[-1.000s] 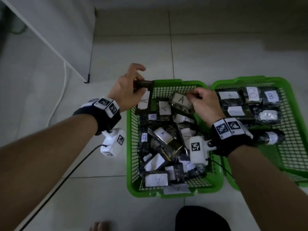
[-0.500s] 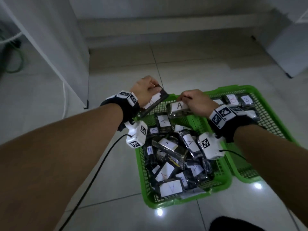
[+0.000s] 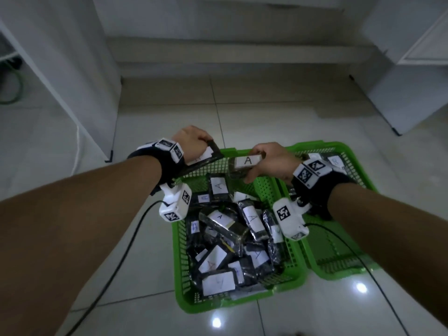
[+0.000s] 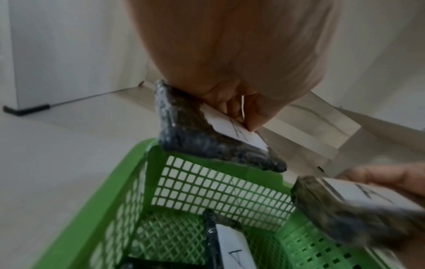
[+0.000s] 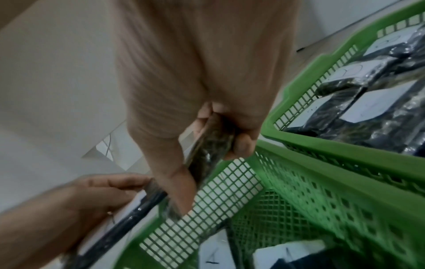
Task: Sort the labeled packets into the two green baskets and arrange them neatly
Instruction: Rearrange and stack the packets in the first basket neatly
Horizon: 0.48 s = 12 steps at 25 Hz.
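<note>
Two green baskets sit side by side on the floor. The left basket (image 3: 180, 238) holds several dark packets with white "A" labels in a loose pile (image 3: 230, 238). The right basket (image 3: 351, 267) has "B" packets (image 5: 372, 102) at its far end. My left hand (image 3: 194, 144) grips a dark A packet (image 3: 203, 158) (image 4: 207, 140) tilted above the left basket's far left corner. My right hand (image 3: 271, 161) holds another A packet (image 3: 246, 162) (image 4: 358, 205) level over that basket's far rim, label up.
White cabinet panels stand at the left (image 3: 60, 69) and far right (image 3: 412, 81), with a wall step (image 3: 230, 52) behind. Black cables (image 3: 126, 241) trail from both wrist cameras across the tiled floor. A green hose (image 3: 12, 93) lies at far left.
Both hands have lifted their A packets up from the far end of the left basket to above its rim. The head view has tipped up toward the wall.
</note>
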{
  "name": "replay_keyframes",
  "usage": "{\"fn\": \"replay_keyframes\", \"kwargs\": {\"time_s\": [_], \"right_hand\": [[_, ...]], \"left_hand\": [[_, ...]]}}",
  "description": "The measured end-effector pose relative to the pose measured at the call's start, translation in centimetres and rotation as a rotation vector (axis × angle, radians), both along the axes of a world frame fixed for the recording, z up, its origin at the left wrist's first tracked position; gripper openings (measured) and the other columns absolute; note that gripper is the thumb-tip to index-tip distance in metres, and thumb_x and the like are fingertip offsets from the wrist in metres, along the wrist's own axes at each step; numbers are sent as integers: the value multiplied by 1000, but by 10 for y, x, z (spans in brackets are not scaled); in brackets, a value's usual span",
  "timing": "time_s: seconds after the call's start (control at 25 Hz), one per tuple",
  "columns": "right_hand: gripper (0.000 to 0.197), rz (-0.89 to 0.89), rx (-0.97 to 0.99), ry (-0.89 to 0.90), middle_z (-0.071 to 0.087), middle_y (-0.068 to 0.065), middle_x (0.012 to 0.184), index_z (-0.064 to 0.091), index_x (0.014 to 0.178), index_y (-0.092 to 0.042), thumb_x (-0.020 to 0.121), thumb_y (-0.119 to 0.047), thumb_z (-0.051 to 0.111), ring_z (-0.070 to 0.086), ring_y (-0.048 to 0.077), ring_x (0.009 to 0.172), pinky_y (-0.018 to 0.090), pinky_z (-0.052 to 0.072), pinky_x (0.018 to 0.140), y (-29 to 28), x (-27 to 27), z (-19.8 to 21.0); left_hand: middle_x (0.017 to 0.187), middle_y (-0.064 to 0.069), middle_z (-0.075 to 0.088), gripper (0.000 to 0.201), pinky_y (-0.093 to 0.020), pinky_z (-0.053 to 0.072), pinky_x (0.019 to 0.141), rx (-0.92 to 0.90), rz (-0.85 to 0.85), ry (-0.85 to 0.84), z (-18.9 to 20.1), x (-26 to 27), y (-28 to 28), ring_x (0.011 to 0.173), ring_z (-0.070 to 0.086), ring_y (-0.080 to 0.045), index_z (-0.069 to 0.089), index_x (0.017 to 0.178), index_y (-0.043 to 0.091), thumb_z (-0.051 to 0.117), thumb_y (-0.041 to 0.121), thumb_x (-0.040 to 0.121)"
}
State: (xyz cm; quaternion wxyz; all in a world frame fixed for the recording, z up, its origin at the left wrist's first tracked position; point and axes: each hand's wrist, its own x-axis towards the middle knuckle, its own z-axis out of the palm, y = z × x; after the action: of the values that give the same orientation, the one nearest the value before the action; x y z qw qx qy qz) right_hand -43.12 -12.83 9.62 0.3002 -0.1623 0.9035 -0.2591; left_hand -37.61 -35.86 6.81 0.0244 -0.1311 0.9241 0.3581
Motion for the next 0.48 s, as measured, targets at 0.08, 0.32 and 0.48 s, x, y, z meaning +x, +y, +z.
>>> {"fn": "replay_keyframes", "kwargs": {"time_s": [0.08,0.32,0.48], "right_hand": [[68,29,-22,183,66,-7,106,67,109,-24,50,-45,95,63,13,94,33,56,77,-2,0,-15],[41,393,148,497,55,-10,79,60,92,-23,70,-51,81,53,9,74,23,37,56,-14,12,-46],[43,480,239,535,59,-1,89,57,99,-19,70,-44,79,60,20,84,32,52,71,-12,8,-60]], "left_hand": [[122,-2,68,37,-18,42,83,-40,-21,5,-8,12,4,105,63,-18,70,120,18,49,5,93],[108,-1,69,28,-26,52,68,22,119,98,-38,50,23,83,65,-18,60,119,19,53,7,95],[104,-1,70,23,-27,51,78,-15,73,133,-34,48,27,94,64,-17,60,109,16,51,2,93]]}}
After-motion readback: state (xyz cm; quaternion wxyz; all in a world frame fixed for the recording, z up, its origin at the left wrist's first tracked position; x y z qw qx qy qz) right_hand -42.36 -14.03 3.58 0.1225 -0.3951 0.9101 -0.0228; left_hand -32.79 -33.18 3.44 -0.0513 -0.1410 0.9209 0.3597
